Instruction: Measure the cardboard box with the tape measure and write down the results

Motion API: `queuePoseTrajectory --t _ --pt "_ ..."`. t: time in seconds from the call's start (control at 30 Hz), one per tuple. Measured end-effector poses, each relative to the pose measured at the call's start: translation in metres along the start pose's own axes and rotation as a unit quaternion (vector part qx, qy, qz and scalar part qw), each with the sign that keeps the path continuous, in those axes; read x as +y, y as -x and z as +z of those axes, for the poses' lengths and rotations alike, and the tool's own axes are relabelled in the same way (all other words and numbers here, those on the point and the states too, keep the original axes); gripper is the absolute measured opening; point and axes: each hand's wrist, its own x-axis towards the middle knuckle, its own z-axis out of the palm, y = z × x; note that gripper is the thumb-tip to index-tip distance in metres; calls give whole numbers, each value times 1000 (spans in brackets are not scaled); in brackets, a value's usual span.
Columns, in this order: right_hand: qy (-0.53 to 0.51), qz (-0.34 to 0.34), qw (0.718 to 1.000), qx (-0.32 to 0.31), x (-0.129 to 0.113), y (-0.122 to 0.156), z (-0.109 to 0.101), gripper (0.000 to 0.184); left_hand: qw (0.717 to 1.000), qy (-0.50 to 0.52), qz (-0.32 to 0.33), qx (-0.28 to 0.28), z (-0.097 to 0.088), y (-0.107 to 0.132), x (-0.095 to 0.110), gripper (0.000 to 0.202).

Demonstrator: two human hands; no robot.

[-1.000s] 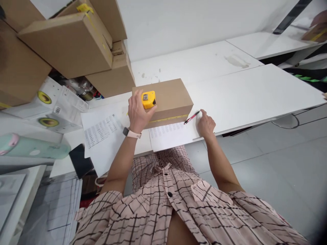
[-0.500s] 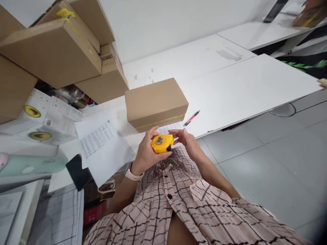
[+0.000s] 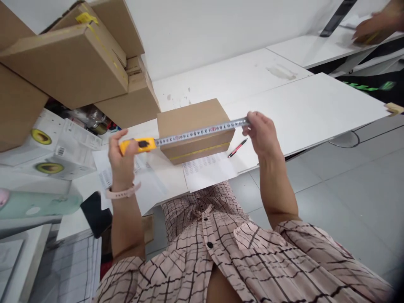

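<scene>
My left hand [image 3: 121, 158] is closed round the yellow case of a tape measure [image 3: 147, 144], thumb on its black button. The tape's numbered metal blade stretches to the right, and its free end is pinched in my right hand [image 3: 260, 130]. In the view, the blade crosses in front of a closed brown cardboard box [image 3: 192, 118] with a yellow strip along its side; whether it touches the box I cannot tell. Under the box's near edge lies a printed sheet [image 3: 210, 172]. A red and black pen [image 3: 237, 148] rests just right of the box.
Large cardboard boxes [image 3: 66, 63] are stacked at the left, above white cartons with avocado pictures [image 3: 47, 143]. More printed papers [image 3: 151, 181] and a pale green bottle [image 3: 41, 204] lie below them. Another person's hand [image 3: 374, 27] is at the far right of the white table [image 3: 284, 109].
My hands have moved apart, the left one leftward with the case and the right one rightward with the blade's end. The blade is now drawn out, and the sheet shows more fully.
</scene>
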Motion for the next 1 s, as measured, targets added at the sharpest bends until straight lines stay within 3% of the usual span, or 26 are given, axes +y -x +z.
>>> queuePoseTrajectory --t 0.1,0.23,0.37,0.53,0.7,0.9,1.0 --pt "9 11 1000 21 14 -50 3 42 994 -6 -72 77 -12 -52 -18 35" --pt "39 90 995 22 32 -83 25 36 987 -32 -142 68 -14 -80 -38 30" --pt "90 123 988 5 41 -85 39 32 989 -17 -141 46 1 -71 -46 33" --pt "70 160 985 -13 48 -80 39 37 994 -3 -110 -3 23 -63 -43 37" --pt "50 158 986 -8 53 -80 40 42 994 -14 -105 -20 33 -63 -44 38" --pt "94 59 993 32 49 -84 39 46 995 -26 -91 -25 23 -59 -34 42" --pt "83 -13 996 38 35 -92 32 39 993 -36 -70 -92 5 -31 -14 54"
